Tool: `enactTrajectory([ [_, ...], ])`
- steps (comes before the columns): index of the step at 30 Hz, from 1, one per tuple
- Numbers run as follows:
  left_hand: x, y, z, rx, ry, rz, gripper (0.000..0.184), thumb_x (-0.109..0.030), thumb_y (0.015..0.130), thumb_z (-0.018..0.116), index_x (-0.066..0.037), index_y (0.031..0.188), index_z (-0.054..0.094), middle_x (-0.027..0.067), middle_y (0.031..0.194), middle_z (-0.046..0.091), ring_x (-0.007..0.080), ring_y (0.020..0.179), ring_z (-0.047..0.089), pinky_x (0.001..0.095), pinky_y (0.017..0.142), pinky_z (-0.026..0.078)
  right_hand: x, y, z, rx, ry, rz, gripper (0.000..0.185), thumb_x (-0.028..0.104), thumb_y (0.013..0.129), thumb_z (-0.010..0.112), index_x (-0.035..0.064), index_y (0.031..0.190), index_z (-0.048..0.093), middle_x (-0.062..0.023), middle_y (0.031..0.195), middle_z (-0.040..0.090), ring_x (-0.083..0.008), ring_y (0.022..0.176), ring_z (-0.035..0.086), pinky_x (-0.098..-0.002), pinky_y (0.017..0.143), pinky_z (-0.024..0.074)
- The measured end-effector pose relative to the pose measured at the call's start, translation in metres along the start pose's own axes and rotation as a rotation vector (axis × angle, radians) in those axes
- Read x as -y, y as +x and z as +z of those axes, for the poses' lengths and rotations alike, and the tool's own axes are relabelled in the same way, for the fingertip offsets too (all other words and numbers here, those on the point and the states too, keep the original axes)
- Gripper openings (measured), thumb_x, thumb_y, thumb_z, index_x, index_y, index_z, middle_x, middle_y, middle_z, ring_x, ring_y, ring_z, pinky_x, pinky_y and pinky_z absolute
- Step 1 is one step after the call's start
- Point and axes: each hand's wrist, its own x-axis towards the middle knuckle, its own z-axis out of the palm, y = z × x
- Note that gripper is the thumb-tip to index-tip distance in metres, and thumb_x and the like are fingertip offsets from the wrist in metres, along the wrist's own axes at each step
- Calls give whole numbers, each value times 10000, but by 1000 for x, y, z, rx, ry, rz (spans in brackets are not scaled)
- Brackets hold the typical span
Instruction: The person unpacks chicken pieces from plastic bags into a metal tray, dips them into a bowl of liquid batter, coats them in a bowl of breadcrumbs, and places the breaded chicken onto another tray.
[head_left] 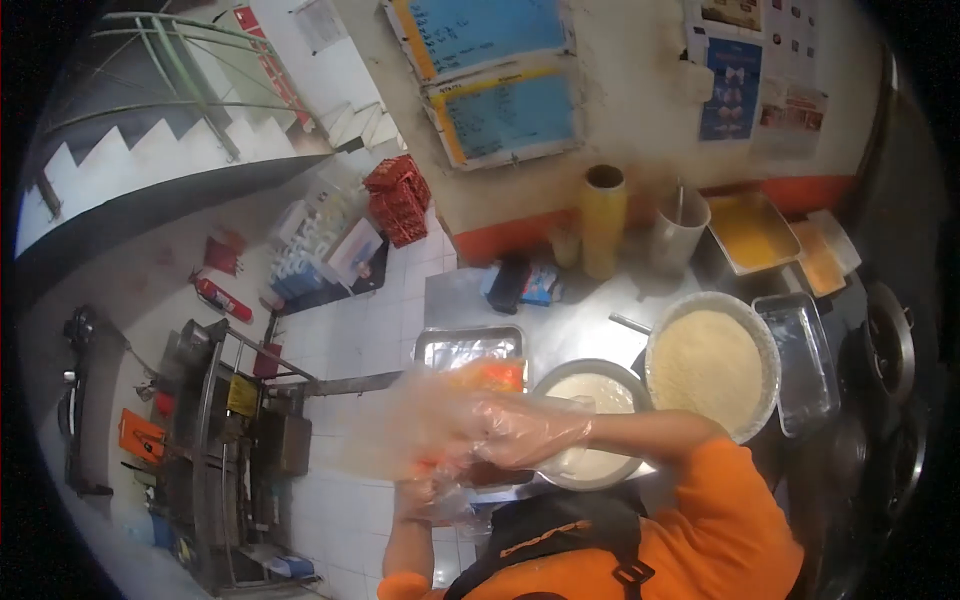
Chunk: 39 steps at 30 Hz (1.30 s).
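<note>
My right hand point(515, 430), in a clear plastic glove, is closed on a clear plastic bag point(390, 425), which is smeared by motion. Just below it, my left hand point(428, 488), also in clear plastic, is closed on the lower part of the bag. What the bag holds is too blurred to tell. Behind the hands is a metal tray point(470, 334) with orange-red pieces point(487, 376) at its near side. To the right stands a bowl of white batter point(583, 386), partly hidden by my right hand and forearm. Beyond it is a large bowl of pale crumbs point(708, 365).
An empty metal tray point(800, 365) lies right of the crumbs. Along the wall stand a yellow container point(603, 225), a white jug point(679, 232) and a pan of yellow food point(752, 232). Dark pots point(888, 340) are at the far right, a metal rack point(215, 430) at the left.
</note>
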Motion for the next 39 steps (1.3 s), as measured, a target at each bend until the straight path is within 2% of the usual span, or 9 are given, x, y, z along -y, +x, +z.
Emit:
enactTrajectory([
  [2, -10, 7, 5, 172, 68, -6, 419, -210, 853, 798, -10, 1192, 654, 113, 1161, 681, 228, 995, 669, 360, 860, 551, -13, -5, -9, 246, 92, 82, 410, 389, 1000, 560, 6, 1119, 645, -238, 1020, 608, -420, 979, 587, -487, 884, 470],
  [6, -40, 16, 9, 521, 195, 8, 440, -253, 878, 775, -9, 1221, 648, 119, 1167, 686, 241, 1007, 674, 368, 874, 544, -4, -10, -29, 251, 202, -153, 408, 383, 1002, 559, -18, 1042, 627, -242, 946, 622, -426, 923, 598, -483, 830, 483],
  [8, -58, 19, 10, 665, 252, 28, 452, -275, 890, 764, -8, 1235, 645, 123, 1171, 688, 247, 1013, 676, 372, 881, 540, 8, -2, -35, 346, -31, -142, 434, 396, 1021, 529, -31, 991, 605, -248, 890, 635, -440, 877, 605, -479, 792, 503],
  [16, -119, 26, 22, 924, 713, 189, 435, -298, 969, 676, -45, 1319, 622, 135, 1223, 680, 288, 1078, 653, 369, 960, 494, 73, -9, -74, 672, 146, -205, 320, 283, 1038, 500, -16, 1081, 607, -219, 998, 641, -394, 898, 583, -445, 827, 485],
  [19, -121, 23, 10, 1012, 791, 63, 388, -252, 975, 677, -67, 1314, 639, 138, 1282, 666, 303, 1155, 631, 359, 1016, 468, 95, -23, -79, 564, 49, 166, 549, 488, 1083, 412, -17, 1056, 626, -269, 946, 642, -444, 849, 599, -470, 803, 506],
  [23, -128, 14, 6, 895, 649, -88, 384, -255, 974, 680, -72, 1309, 642, 136, 1281, 666, 305, 1153, 631, 364, 1014, 471, 87, -31, -93, 778, -135, 169, 524, 507, 1069, 437, 32, 1152, 642, -259, 938, 661, -450, 846, 620, -461, 787, 529],
  [31, -146, -17, 1, 625, 387, -509, 375, -261, 973, 686, -80, 1299, 647, 131, 1278, 667, 309, 1148, 632, 373, 1010, 475, 59, -50, -74, 616, -140, 108, 417, 453, 1032, 552, 53, 1074, 661, -223, 875, 670, -408, 816, 654, -470, 717, 545],
  [35, -131, -10, -28, 657, 607, -218, 399, -301, 938, 737, -77, 1259, 659, 119, 1217, 694, 287, 1122, 643, 370, 983, 494, 59, -23, -61, 532, -61, 216, 304, 354, 1012, 610, 70, 1071, 699, -198, 896, 689, -393, 803, 659, -448, 706, 545],
  [39, -35, -25, -51, -170, 1064, 3, 431, -316, 907, 765, -82, 1250, 651, 108, 1150, 714, 283, 1040, 668, 372, 900, 539, 57, 8, -24, 52, 201, 156, 172, 200, 984, 621, 44, 1012, 690, -174, 845, 674, -375, 742, 643, -424, 689, 536],
])
